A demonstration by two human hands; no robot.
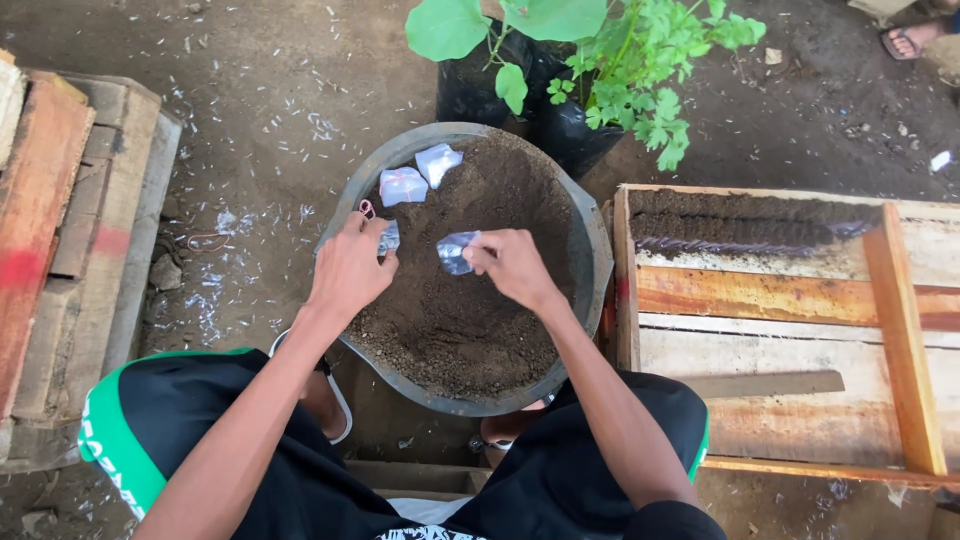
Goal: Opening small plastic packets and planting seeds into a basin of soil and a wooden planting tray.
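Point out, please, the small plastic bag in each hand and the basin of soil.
Right-hand plastic bag (455,250), head view, middle of the crumpled film.
Left-hand plastic bag (389,238), head view, part showing past the fingers.
Basin of soil (596,250), head view, right rim.

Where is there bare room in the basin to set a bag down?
Bare soil lies toward the basin's near rim. The far-left side is crowded: two small bags, left hand and right hand, each holding a bag.

One view only — a head-worn camera looking almost straight down, close over the person's knees. The basin (590,240) of soil fills the frame's centre; a wooden tray (900,330) sits right, planks (60,230) left — plants (620,60) top.
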